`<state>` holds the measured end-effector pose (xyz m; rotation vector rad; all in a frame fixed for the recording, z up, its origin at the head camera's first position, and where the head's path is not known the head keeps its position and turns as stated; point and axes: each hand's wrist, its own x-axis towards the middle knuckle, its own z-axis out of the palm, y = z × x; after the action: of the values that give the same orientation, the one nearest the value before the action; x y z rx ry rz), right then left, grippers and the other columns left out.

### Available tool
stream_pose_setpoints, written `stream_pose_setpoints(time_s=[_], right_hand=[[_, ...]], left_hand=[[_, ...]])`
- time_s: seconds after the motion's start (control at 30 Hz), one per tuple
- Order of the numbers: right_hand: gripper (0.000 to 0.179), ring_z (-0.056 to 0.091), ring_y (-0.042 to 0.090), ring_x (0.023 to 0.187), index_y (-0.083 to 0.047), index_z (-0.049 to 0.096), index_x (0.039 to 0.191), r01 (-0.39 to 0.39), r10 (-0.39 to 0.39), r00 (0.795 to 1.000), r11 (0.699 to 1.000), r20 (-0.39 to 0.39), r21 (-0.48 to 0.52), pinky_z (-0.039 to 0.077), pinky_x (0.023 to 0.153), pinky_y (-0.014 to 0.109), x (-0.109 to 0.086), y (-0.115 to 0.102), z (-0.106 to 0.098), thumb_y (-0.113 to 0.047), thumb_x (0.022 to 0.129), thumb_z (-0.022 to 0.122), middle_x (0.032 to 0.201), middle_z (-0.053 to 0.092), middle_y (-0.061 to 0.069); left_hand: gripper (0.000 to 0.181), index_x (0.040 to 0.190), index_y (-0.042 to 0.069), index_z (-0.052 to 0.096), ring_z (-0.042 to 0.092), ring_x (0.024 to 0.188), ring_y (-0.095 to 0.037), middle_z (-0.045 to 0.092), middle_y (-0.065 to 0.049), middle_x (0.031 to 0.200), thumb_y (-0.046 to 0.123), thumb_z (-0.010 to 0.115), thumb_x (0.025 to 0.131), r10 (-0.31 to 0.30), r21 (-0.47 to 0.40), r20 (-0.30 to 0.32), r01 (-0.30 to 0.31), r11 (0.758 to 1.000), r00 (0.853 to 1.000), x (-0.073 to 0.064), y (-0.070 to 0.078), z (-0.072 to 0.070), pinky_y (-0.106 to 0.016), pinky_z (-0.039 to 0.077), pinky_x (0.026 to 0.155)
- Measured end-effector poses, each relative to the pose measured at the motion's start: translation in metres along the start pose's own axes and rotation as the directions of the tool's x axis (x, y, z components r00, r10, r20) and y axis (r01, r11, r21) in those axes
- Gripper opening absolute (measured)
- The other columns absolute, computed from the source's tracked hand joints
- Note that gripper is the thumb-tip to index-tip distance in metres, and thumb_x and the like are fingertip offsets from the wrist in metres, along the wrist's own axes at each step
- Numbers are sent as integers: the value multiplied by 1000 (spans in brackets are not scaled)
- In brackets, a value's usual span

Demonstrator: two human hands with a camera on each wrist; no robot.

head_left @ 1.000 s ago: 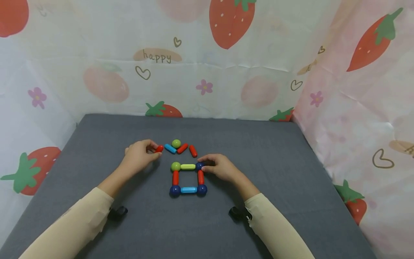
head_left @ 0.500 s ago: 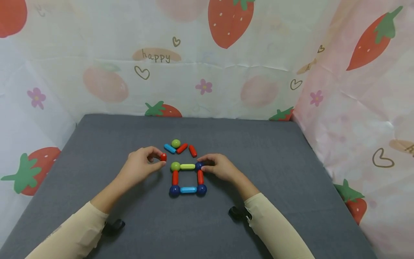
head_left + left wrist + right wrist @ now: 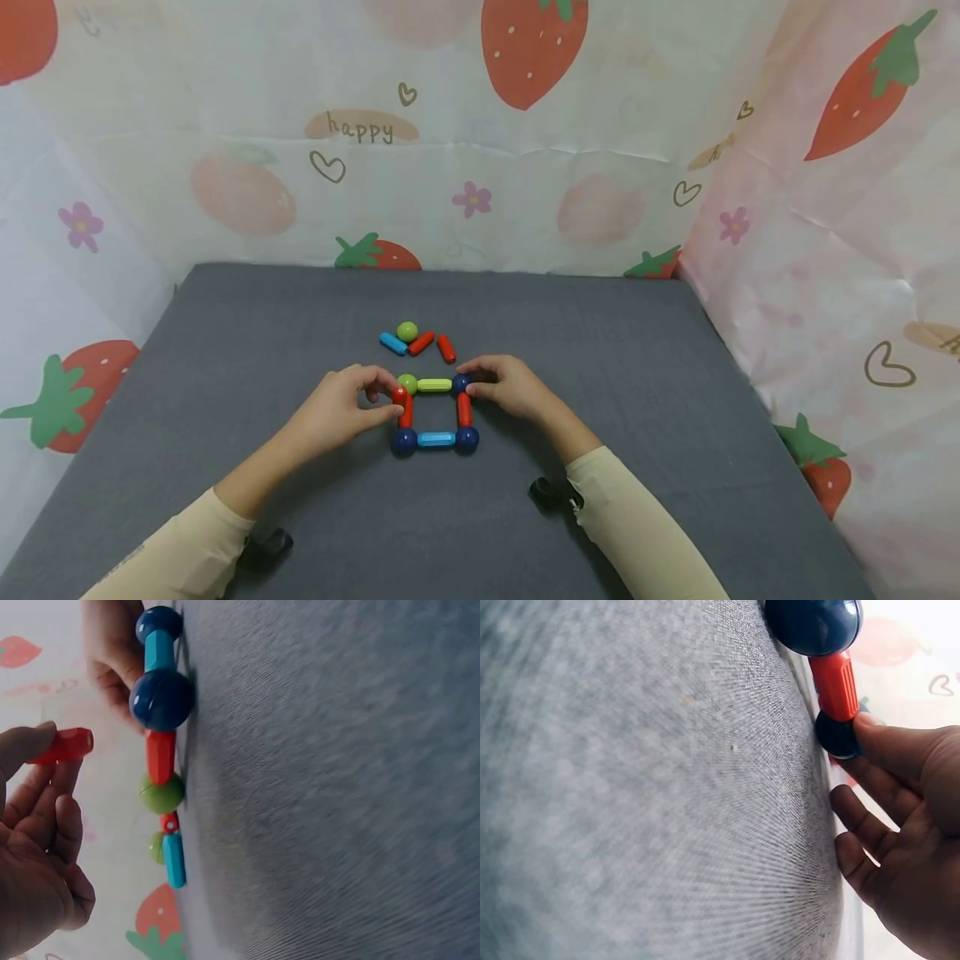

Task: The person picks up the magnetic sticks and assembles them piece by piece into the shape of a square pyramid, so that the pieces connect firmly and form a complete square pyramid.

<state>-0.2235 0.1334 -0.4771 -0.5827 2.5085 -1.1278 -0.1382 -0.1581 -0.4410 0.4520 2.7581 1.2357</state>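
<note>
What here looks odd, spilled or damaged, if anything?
Nothing looks spilled or broken. One mild oddity: the square has a green ball at its back-left corner, while its other three corners have dark blue balls. Loose sticks behind it lie at uneven angles.

Right hand (image 3: 930, 855) pinching far navy ball (image 3: 835, 735), red rod (image 3: 834, 686) joining it to near navy ball (image 3: 816, 624), gray cloth (image 3: 652, 787) alongside, printed backdrop (image 3: 896, 671) behind.
</note>
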Motion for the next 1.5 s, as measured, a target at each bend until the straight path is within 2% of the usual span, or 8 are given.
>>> stream_pose_setpoints(time_s=[0.3, 0.53, 0.8, 1.0, 1.13, 1.23, 1.4, 1.5], right_hand=[[31, 59, 19, 123, -22, 72, 128, 4, -4, 1000, 1000, -8, -5, 45, 110, 45, 0, 0, 0, -25, 97, 72, 129, 68, -3], [29, 59, 19, 123, -23, 72, 128, 0, 0, 1000, 1000, -13, -24, 45, 109, 45, 1, -1, 0, -23, 98, 71, 130, 68, -3], [28, 59, 18, 123, -25, 73, 126, 6, -6, 1000, 1000, -2, -22, 46, 108, 44, 1, -1, -2, -21, 98, 72, 131, 68, -2], [29, 59, 18, 123, -23, 73, 126, 16, -16, 1000, 1000, 5, -15, 46, 108, 43, 1, -2, -3, -21, 97, 72, 131, 68, -2], [29, 59, 18, 124, -23, 73, 126, 27, -27, 1000, 1000, 9, -13, 46, 107, 44, 2, -1, -3, -21, 97, 72, 131, 68, -2], [29, 60, 18, 123, -23, 73, 127, 30, -29, 1000, 999, 11, -13, 47, 106, 43, 2, 0, -3, -21, 98, 72, 130, 68, -2], [29, 60, 16, 121, -25, 73, 126, 24, -24, 1000, 1000, 9, -9, 48, 105, 41, 4, 1, -1, -20, 97, 72, 129, 68, -4], [29, 60, 16, 120, -25, 73, 126, 19, -19, 1000, 1000, 10, -6, 48, 106, 41, 4, 1, 0, -20, 97, 72, 130, 68, -4]], left_hand=[[19, 101, 28, 70, 54, 91, -18, 64, -2, 98, 32, 83, 88, 6, 7, 90, -6, 1000, 996, -7, -6, 12, -32, 48, 71], [17, 98, 32, 70, 53, 87, -16, 64, 4, 93, 33, 84, 87, 36, 51, 97, -41, 998, 995, -5, -3, 15, -37, 37, 79], [18, 100, 32, 71, 52, 84, -15, 60, 8, 86, 35, 84, 87, 50, 77, 114, -59, 995, 992, -3, -2, 20, -37, 36, 77], [20, 103, 35, 70, 51, 90, -16, 61, 4, 92, 37, 83, 87, 66, 66, 151, -76, 995, 986, 0, -6, 17, -37, 39, 78], [30, 113, 32, 70, 54, 98, -17, 65, 3, 104, 37, 83, 87, 92, 24, 193, -98, 995, 977, 6, -14, 7, -38, 46, 83], [35, 119, 25, 70, 55, 102, -19, 66, 3, 113, 33, 83, 88, 100, 6, 187, -103, 995, 977, 15, -22, -2, -39, 49, 85], [35, 123, 20, 70, 54, 108, -22, 65, -1, 119, 28, 81, 91, 46, 68, 154, -57, 996, 987, 34, -33, -10, -40, 48, 86], [38, 127, 20, 70, 54, 113, -24, 65, -1, 122, 28, 80, 92, 18, 111, 174, -37, 993, 985, 45, -41, -10, -44, 48, 91]])
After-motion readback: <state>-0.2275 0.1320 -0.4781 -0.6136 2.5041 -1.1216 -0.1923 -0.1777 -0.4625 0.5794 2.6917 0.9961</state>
